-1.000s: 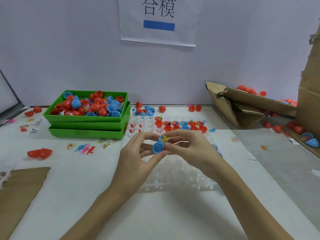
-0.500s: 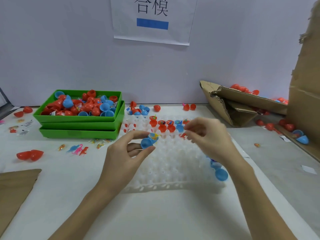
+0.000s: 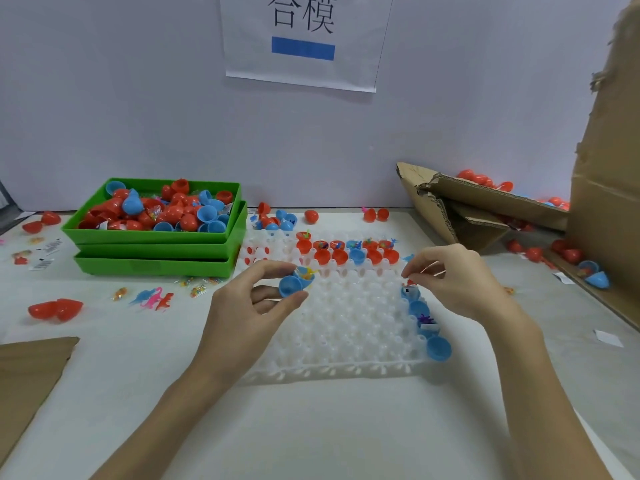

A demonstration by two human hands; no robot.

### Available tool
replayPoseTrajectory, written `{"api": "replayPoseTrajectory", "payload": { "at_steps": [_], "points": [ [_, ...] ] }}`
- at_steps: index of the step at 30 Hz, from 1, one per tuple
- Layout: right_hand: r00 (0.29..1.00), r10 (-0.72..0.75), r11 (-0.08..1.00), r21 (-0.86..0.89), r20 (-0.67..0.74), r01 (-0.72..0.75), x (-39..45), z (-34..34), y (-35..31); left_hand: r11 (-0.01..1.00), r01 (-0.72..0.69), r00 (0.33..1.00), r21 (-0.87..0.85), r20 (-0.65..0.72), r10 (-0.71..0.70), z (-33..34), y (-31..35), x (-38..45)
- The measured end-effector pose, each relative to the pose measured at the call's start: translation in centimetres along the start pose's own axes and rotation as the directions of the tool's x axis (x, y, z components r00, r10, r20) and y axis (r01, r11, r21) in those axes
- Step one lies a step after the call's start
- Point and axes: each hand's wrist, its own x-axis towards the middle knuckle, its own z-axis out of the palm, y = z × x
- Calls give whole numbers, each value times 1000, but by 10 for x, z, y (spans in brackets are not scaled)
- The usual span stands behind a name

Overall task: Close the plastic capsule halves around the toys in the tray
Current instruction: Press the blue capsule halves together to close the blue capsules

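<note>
A white moulded tray (image 3: 346, 327) lies in the middle of the table. Red and blue capsule halves (image 3: 346, 254) with small toys fill its far rows, and a column of blue halves (image 3: 419, 310) runs down its right edge. My left hand (image 3: 252, 310) pinches a blue capsule (image 3: 292, 285) with a yellow toy sticking out, above the tray's left part. My right hand (image 3: 457, 282) hovers over the tray's right side, fingers curled and fingertips close together just above the top blue half (image 3: 410, 293). Whether it pinches anything is not visible.
Stacked green trays (image 3: 156, 251) heaped with red and blue halves stand at the back left. Loose toys (image 3: 152, 297) and a red capsule (image 3: 55, 308) lie to the left. Torn cardboard boxes (image 3: 467, 209) occupy the right, and a cardboard sheet (image 3: 27, 375) lies at the near left.
My hands have parted. The left hand kept the blue capsule and stayed put, while the right hand moved right to the tray's right side.
</note>
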Motion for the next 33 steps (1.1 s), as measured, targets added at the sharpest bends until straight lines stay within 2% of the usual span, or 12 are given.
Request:
{"api": "replayPoseTrajectory", "payload": {
  "at_steps": [6, 11, 17, 26, 30, 33],
  "points": [
    [1000, -11, 1000, -7, 20, 12, -2, -7, 1, 1000, 9, 1000, -2, 14, -9, 1, 2, 0],
    [994, -63, 997, 36, -90, 66, -2, -9, -2, 1000, 16, 1000, 2, 11, -16, 1, 3, -1],
    [997, -30, 1000, 8, 65, 29, -1, -5, 1, 1000, 22, 1000, 8, 18, -22, 1, 6, -2],
    [990, -25, 998, -51, 136, 32, 5, 6, 2, 999, 38, 998, 16, 40, -39, 2, 8, -2],
    [996, -50, 997, -49, 79, 54, 6, 6, 3, 998, 65, 996, -27, 69, -63, 3, 8, -3],
    [990, -96, 994, 48, -104, 102, 4, 3, -5, 986, 105, 990, -132, 111, -90, 2, 9, -1]
  ]
}}
